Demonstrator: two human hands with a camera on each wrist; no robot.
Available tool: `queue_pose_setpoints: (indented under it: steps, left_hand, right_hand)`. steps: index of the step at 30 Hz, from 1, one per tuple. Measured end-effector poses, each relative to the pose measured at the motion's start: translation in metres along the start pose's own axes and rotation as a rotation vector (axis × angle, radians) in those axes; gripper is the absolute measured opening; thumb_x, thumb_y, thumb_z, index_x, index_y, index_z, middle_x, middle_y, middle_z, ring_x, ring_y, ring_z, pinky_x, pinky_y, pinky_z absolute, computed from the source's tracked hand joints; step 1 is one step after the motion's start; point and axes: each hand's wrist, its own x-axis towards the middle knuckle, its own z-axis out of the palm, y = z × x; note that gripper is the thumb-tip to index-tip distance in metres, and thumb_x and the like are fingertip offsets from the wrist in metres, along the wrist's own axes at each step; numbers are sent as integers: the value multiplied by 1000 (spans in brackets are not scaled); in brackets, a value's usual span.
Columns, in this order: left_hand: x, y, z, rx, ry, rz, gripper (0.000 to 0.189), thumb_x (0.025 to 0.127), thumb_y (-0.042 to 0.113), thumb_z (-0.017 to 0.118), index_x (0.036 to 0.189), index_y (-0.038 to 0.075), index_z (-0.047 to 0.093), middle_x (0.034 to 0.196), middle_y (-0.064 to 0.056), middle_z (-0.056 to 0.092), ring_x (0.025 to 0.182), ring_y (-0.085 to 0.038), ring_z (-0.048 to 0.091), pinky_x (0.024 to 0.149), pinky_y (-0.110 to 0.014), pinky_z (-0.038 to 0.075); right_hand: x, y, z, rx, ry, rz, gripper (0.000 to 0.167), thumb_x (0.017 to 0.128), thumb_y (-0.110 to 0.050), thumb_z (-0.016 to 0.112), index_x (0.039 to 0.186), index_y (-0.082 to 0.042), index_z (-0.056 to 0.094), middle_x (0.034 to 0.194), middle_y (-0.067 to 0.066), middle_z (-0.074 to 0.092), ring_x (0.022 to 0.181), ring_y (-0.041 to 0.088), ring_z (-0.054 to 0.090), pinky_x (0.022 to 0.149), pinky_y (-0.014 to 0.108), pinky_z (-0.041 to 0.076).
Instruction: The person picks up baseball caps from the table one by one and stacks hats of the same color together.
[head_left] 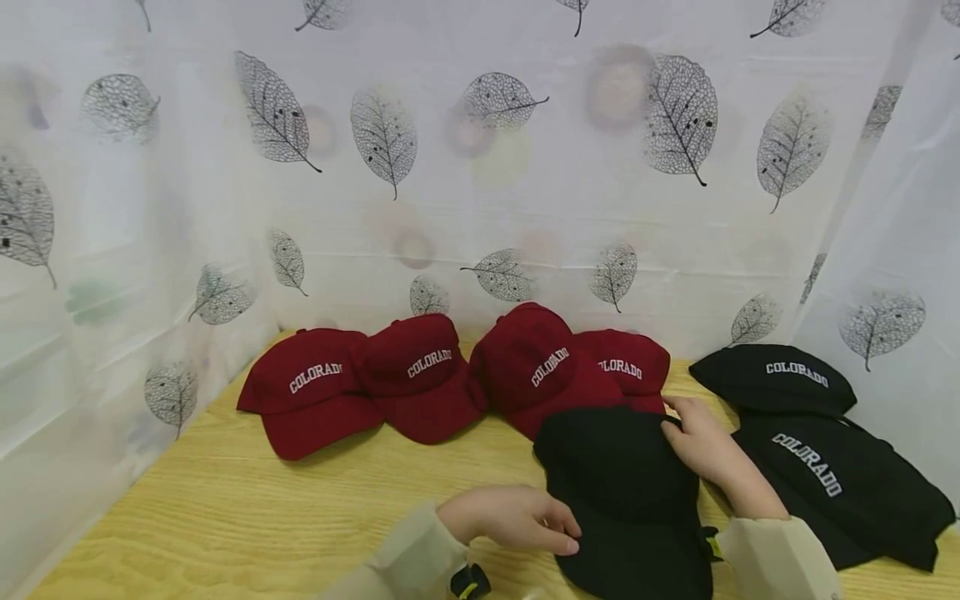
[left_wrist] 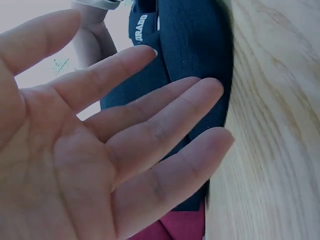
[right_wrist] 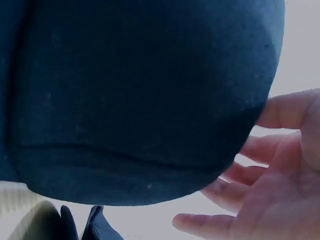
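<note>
A black cap (head_left: 618, 475) lies in front of the red caps, crown away from me and brim toward me; no lettering shows on it. My right hand (head_left: 705, 442) is at the crown's far right edge, the thumb overlapping the fabric. In the right wrist view, loosely extended fingers (right_wrist: 205, 225) of that hand stand beside the cap (right_wrist: 140, 100), some tips hidden behind it. To the left of the brim is my left hand (head_left: 510, 517), its fingertips overlapping the brim's edge. The left wrist view shows that hand's fingers (left_wrist: 175, 170) spread and relaxed, with nothing in the palm.
Several dark red caps (head_left: 315, 383) lettered COLORADO line the back of the wooden table (head_left: 247, 508). Two black COLORADO caps, a rear one (head_left: 772, 379) and a nearer one (head_left: 825, 475), sit at the right. A leaf-printed white curtain (head_left: 465, 208) hangs behind and at both sides.
</note>
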Motion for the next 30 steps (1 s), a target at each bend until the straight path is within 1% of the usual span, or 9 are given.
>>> queue_pose_setpoints:
  steps: [4, 7, 11, 13, 15, 18, 23, 27, 30]
  left_hand:
    - [2, 1, 2, -24, -10, 1, 28, 90, 23, 50, 112, 7, 59, 97, 7, 60, 84, 2, 51, 75, -18, 41]
    - [2, 1, 3, -30, -9, 2, 29, 90, 24, 50, 112, 6, 58, 100, 7, 60, 86, 2, 51, 76, -18, 41]
    - [3, 2, 4, 22, -2, 0, 30, 91, 25, 50, 113, 6, 58, 102, 7, 59, 88, 2, 51, 76, -18, 41]
    - [3, 3, 4, 61, 3, -6, 31, 91, 26, 50, 113, 7, 58, 102, 8, 59, 88, 2, 51, 76, -19, 41]
    - [3, 3, 5, 93, 6, -12, 31, 90, 27, 50, 113, 7, 58, 101, 8, 58, 86, 2, 51, 76, -18, 41]
    - [4, 3, 5, 95, 4, -25, 31, 90, 28, 50, 114, 8, 57, 99, 9, 58, 83, 2, 51, 74, -19, 41]
    - [5, 3, 6, 87, 9, -28, 31, 90, 27, 50, 114, 8, 57, 98, 9, 58, 82, 2, 50, 74, -18, 41]
    - [6, 2, 7, 92, 26, -24, 31, 90, 28, 51, 113, 8, 57, 94, 10, 58, 79, 3, 50, 72, -18, 41]
    - [6, 1, 8, 101, 30, -23, 31, 90, 29, 51, 112, 9, 58, 94, 11, 57, 81, 3, 50, 73, -18, 41]
  right_hand:
    - [-2, 0, -1, -11, -49, 40, 39, 85, -10, 55, 113, 15, 46, 108, 32, 46, 101, 45, 41, 84, 56, 32]
    - [-4, -2, -3, -24, -80, 80, 48, 85, -24, 57, 114, 12, 46, 108, 30, 46, 100, 42, 41, 84, 57, 32]
    - [-6, -7, -5, -22, -118, 96, 66, 78, -40, 63, 118, 10, 45, 110, 29, 45, 101, 40, 40, 83, 57, 33]
    - [-6, -9, -5, -17, -136, 81, 69, 74, -42, 66, 118, 8, 46, 109, 26, 45, 98, 38, 41, 81, 55, 35]
    - [-7, -11, -4, -28, -153, 58, 68, 71, -41, 70, 115, 6, 48, 104, 23, 47, 94, 35, 43, 79, 52, 38]
    - [-6, -13, -3, -43, -178, 51, 62, 70, -39, 71, 110, 5, 51, 96, 18, 49, 87, 30, 45, 74, 48, 40]
    - [-7, -14, -3, -66, -189, 97, 56, 70, -37, 71, 104, 3, 52, 90, 15, 48, 81, 27, 47, 71, 46, 41]
    - [-7, -16, -3, -100, -179, 146, 59, 70, -41, 70, 103, 3, 51, 92, 19, 48, 83, 31, 48, 71, 49, 40]
    - [-8, -17, -2, -128, -161, 169, 60, 70, -42, 70, 103, 4, 50, 94, 23, 48, 85, 35, 47, 71, 52, 39]
